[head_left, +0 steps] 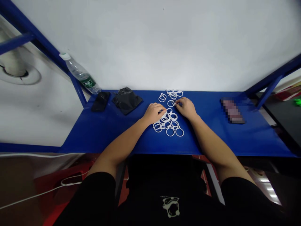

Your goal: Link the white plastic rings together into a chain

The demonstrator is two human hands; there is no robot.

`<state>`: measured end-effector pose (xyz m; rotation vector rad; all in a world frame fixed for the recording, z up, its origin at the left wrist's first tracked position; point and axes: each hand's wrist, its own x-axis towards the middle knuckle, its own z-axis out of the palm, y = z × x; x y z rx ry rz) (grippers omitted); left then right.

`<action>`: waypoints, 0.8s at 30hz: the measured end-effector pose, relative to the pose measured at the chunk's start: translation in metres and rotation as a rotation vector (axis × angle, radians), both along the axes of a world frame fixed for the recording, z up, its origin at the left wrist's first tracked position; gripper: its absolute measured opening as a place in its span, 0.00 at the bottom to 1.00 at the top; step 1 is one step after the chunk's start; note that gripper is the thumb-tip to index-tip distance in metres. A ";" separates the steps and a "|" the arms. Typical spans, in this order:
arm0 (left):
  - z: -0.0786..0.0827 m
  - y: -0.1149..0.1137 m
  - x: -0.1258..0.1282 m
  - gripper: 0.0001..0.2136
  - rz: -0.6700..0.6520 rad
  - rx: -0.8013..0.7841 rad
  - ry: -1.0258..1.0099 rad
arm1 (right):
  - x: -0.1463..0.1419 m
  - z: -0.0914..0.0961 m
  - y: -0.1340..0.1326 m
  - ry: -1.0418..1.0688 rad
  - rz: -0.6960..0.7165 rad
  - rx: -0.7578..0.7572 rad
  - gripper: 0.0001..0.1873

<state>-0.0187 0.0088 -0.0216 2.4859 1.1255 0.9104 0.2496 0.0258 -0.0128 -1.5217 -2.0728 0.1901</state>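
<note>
Several white plastic rings point(169, 123) lie in a loose pile on the blue table point(98, 131), with a second cluster of rings point(172, 94) farther back. My left hand point(154, 113) rests on the table with curled fingers pinching a ring at the pile's left edge. My right hand point(186, 107) sits just right of the pile, fingertips pinched on a ring point(171, 103) between the two clusters. Both forearms reach in from the bottom.
A plastic water bottle point(81, 74) leans at the back left beside a dark phone point(101, 101) and a crumpled black bag point(127, 99). A blurred flat object point(232, 110) lies at the right. Blue frame posts rise at both back corners; a white wall stands behind.
</note>
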 end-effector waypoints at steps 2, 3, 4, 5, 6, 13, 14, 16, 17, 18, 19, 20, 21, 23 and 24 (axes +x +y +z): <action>0.000 0.000 0.000 0.07 0.020 -0.008 0.006 | -0.006 0.003 -0.004 0.103 0.009 0.038 0.06; 0.000 0.000 0.000 0.07 0.027 -0.013 0.008 | -0.010 0.004 -0.008 0.174 0.019 0.045 0.06; 0.000 0.000 0.000 0.07 0.030 -0.018 0.005 | -0.016 0.006 -0.012 0.250 0.035 0.043 0.07; 0.000 0.000 0.000 0.08 0.030 -0.018 -0.002 | -0.021 0.007 -0.017 0.331 0.055 0.029 0.09; 0.001 0.000 0.000 0.08 0.031 -0.014 -0.014 | -0.027 0.009 -0.022 0.402 0.075 0.012 0.11; 0.003 -0.003 -0.001 0.10 0.026 0.043 -0.079 | -0.047 0.018 -0.041 0.484 0.261 -0.101 0.10; 0.003 -0.004 -0.001 0.10 0.017 0.044 -0.079 | -0.046 0.018 -0.040 0.483 0.275 -0.103 0.10; 0.003 -0.004 -0.001 0.10 0.004 0.045 -0.072 | -0.044 0.017 -0.038 0.466 0.292 -0.101 0.10; 0.003 -0.003 0.000 0.10 0.002 0.048 -0.069 | -0.042 0.017 -0.038 0.453 0.295 -0.100 0.10; 0.003 -0.003 0.000 0.10 0.002 0.051 -0.064 | -0.041 0.017 -0.037 0.437 0.295 -0.097 0.10; 0.003 -0.002 0.000 0.10 0.004 0.051 -0.058 | -0.040 0.017 -0.036 0.417 0.295 -0.093 0.10; 0.002 -0.001 -0.001 0.10 0.007 0.048 -0.047 | -0.039 0.017 -0.035 0.391 0.295 -0.087 0.10; 0.001 0.000 -0.002 0.09 0.010 0.039 -0.031 | -0.037 0.016 -0.033 0.358 0.297 -0.080 0.09; -0.001 0.005 -0.004 0.08 0.026 0.011 0.004 | -0.034 0.016 -0.030 0.281 0.313 -0.070 0.09; -0.004 0.007 -0.005 0.07 0.044 -0.003 0.013 | -0.031 0.015 -0.028 0.239 0.327 -0.069 0.09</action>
